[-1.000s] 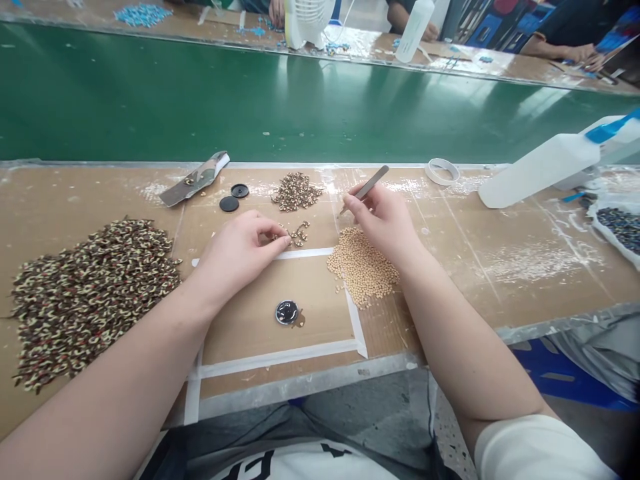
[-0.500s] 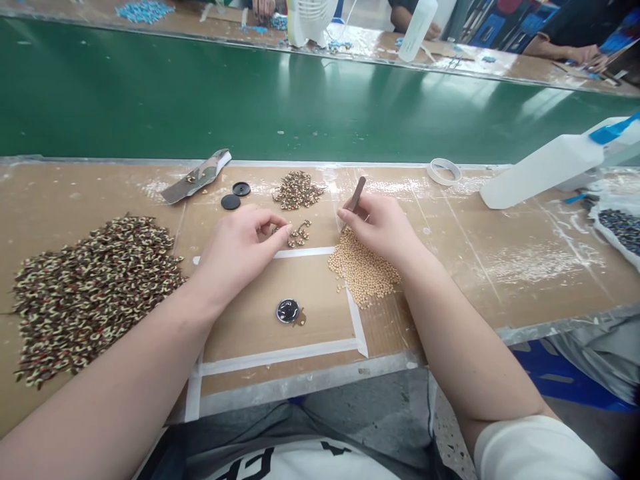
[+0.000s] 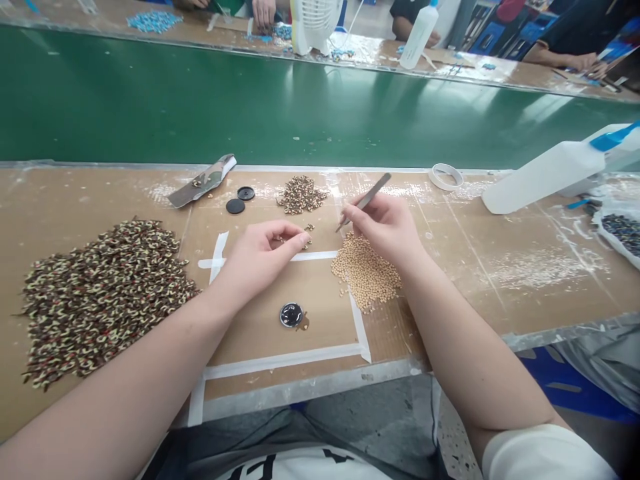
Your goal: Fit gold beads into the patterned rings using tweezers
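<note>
The right hand [image 3: 383, 230] has its grip closed around a pair of tweezers [image 3: 374, 189], whose long axis slants from the far right down to a tip pointing left and toward the bench's near edge. That tip sits just off the far left side of the heap of pale beads [image 3: 367, 270], apparently apart from it; the beads lie below and nearer the near edge, so the right hand is much the closer one to them. Left of the tip, across a short bare stretch of bench [image 3: 465, 267], the left hand [image 3: 265, 250] brings thumb and fingertips together; whether this grip holds anything I cannot tell. A few small curled pieces [image 3: 310, 228] lie just beside those fingertips, with a small pile of similar pieces [image 3: 301, 195] beyond, toward the far edge. Between the forearms, closer to the near edge, a round dish [image 3: 291, 315] with glossy dark contents rests inside white tape strips [image 3: 285, 360]. A large patterned heap [image 3: 105, 300] spreads toward the bench's left end.
</note>
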The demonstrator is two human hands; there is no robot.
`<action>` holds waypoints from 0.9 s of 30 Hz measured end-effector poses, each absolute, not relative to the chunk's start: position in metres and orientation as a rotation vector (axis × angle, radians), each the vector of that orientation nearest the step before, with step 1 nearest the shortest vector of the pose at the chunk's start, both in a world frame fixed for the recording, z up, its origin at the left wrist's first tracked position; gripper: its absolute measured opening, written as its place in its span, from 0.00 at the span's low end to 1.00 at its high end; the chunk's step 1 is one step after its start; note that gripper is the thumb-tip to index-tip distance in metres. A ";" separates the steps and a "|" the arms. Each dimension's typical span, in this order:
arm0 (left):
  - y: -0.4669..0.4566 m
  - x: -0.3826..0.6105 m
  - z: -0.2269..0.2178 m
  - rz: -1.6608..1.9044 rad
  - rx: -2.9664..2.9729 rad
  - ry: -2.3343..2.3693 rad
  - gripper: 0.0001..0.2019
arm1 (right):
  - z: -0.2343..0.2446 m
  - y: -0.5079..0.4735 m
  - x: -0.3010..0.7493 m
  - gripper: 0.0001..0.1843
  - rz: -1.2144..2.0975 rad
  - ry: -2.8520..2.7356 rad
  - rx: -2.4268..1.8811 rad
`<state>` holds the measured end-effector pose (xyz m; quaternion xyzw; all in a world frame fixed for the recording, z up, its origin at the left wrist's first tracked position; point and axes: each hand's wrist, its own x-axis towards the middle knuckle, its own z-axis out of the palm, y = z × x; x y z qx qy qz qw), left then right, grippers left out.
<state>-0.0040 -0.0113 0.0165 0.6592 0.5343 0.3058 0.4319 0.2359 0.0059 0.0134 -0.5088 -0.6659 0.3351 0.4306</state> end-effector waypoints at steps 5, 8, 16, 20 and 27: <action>-0.016 0.002 0.016 0.644 1.154 0.951 0.18 | 0.018 -0.005 0.219 0.13 1.109 -1.411 -0.980; -0.018 0.004 0.012 0.619 0.999 0.833 0.17 | 0.015 -0.007 0.214 0.11 1.175 -1.395 -0.901; -0.014 0.003 0.004 0.597 0.731 0.688 0.13 | 0.014 -0.007 0.214 0.11 1.204 -1.329 -0.914; -0.013 0.001 0.006 0.596 0.697 0.669 0.11 | 0.015 -0.006 0.214 0.12 1.171 -1.295 -0.919; -0.013 0.000 0.006 0.579 0.663 0.647 0.11 | 0.010 -0.006 0.212 0.11 1.198 -1.335 -0.869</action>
